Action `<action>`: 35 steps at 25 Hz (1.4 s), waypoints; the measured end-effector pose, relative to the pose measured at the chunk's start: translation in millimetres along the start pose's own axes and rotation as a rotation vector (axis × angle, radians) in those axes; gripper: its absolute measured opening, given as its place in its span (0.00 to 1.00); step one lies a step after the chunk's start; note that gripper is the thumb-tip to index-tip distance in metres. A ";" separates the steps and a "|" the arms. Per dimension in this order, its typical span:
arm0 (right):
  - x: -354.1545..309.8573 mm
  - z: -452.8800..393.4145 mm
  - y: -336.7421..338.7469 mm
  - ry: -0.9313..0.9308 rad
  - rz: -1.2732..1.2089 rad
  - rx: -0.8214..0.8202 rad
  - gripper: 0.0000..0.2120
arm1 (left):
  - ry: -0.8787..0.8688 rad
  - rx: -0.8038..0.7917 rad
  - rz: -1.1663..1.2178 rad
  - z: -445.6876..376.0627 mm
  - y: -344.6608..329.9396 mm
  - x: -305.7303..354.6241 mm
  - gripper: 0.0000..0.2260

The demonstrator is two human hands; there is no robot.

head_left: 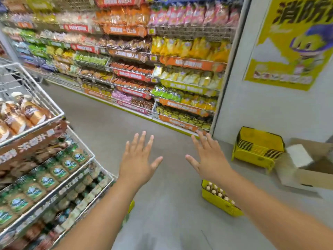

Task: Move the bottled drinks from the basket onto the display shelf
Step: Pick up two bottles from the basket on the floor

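Note:
A yellow basket (212, 198) stands on the floor at lower right, under my right forearm. Several bottled drinks (217, 191) with white caps stand upright in it. The wire display shelf (59, 114) rises in tiers on my left; brown bottles (27, 112) lie on its top tier and green-labelled bottles (57, 170) fill the tiers below. My left hand (137, 159) and my right hand (209, 157) are both stretched out in front of me over the floor, fingers spread, holding nothing. Both hands are apart from the basket and the shelf.
A long wall shelf of snack packets (162, 69) runs across the aisle ahead. A stack of empty yellow baskets (257, 147) and an open cardboard box (310, 170) sit by the grey wall at right. A yellow poster (292, 42) hangs on that wall.

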State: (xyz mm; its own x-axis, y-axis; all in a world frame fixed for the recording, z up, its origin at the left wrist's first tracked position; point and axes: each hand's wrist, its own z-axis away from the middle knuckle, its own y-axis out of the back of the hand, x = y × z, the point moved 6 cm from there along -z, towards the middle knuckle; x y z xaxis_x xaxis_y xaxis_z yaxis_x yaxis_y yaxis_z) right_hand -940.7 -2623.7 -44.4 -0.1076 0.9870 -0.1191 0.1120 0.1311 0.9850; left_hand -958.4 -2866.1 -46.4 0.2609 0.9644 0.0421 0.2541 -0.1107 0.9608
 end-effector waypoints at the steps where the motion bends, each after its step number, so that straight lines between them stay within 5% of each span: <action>1: 26.6 9.3 2.9 -0.053 -0.017 0.015 0.48 | -0.046 -0.013 0.017 -11.8 -6.2 26.8 0.40; 9: 242.5 46.6 10.1 -0.282 -0.025 0.088 0.38 | -0.318 -0.027 0.062 -109.3 -65.9 240.4 0.39; 16: 378.2 33.2 -13.7 -0.282 -0.055 0.037 0.41 | -0.402 -0.098 0.092 -167.7 -124.5 373.0 0.37; 25: 477.9 -33.4 -122.7 -0.404 -0.147 -0.064 0.38 | -0.584 -0.260 0.119 -244.9 -262.4 447.1 0.36; 35: 568.5 -131.1 -321.5 -0.542 -0.234 -0.082 0.44 | -0.674 -0.413 0.196 -354.5 -516.1 477.7 0.38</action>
State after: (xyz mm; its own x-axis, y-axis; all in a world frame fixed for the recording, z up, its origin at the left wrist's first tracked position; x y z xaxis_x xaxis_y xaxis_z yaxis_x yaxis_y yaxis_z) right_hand -1167.4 -2116.8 -412.4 0.4019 0.8423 -0.3591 0.0667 0.3642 0.9289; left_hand -1295.0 -2263.2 -425.1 0.8030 0.5704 0.1725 -0.1840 -0.0381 0.9822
